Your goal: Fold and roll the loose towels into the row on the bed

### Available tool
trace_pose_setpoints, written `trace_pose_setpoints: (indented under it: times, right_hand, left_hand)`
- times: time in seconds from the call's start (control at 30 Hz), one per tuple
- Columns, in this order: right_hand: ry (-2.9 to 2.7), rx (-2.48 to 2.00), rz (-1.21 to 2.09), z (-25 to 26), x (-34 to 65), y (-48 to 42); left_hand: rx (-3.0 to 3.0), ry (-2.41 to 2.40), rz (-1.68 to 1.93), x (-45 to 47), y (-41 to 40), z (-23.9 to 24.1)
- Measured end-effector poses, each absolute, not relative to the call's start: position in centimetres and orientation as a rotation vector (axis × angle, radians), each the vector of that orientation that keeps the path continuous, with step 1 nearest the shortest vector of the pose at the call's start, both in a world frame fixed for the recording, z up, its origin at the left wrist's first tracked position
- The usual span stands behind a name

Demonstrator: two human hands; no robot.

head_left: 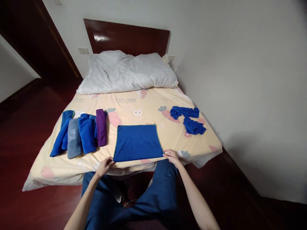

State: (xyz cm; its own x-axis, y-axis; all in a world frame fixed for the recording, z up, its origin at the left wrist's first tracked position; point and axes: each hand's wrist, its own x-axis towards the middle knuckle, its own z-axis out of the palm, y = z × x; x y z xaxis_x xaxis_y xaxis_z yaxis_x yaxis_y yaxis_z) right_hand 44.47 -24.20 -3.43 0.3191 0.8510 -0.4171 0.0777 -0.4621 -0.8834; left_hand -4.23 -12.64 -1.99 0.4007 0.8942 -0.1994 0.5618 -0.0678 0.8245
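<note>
A blue towel with thin green edging lies spread flat near the front edge of the bed. My left hand pinches its near left corner. At the near right corner, my right hand grips the same towel between thumb and fingers. To the left is a group of rolled towels: several blue ones, a grey one with white lettering, and a purple one. Two crumpled blue cloths rest on the right side of the bed.
The bed wears a pale yellow sheet printed with rabbits and carrots. A white quilt is bunched before the dark wooden headboard. A white wall stands along the right. My knees are against the bed's front.
</note>
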Motion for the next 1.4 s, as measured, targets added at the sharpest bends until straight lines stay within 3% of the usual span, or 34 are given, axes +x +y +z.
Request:
trace_pose_setpoints:
  times: [0.47, 0.7, 0.83, 0.97, 1.13, 1.4]
  right_hand:
    - [-0.956, -1.786, 1.216, -2.2, 44.2, -23.5]
    - [-1.011, -1.803, 1.151, -4.0, 45.1, -16.8]
    - [-1.029, -1.933, 0.877, -4.7, 45.7, -9.2]
    - [-1.189, -2.063, 0.593, -4.4, 46.1, -2.6]
    - [-1.326, -2.108, 0.469, -5.7, 46.6, 1.0]
    - [-1.310, -2.262, 0.273, -7.6, 47.8, 2.1]
  left_hand:
    - [1.688, 1.277, 0.476, -4.8, -13.2, -0.9]
    - [2.037, 1.418, 0.383, -3.4, -11.6, 0.5]
    - [2.322, 1.563, 0.528, 1.8, -12.1, 0.2]
    - [2.588, 1.118, 0.465, 11.6, -14.6, -1.1]
    - [2.639, 0.819, 0.369, 23.6, -17.4, -3.6]
    - [2.639, 0.749, 0.349, 26.8, -18.2, -6.9]
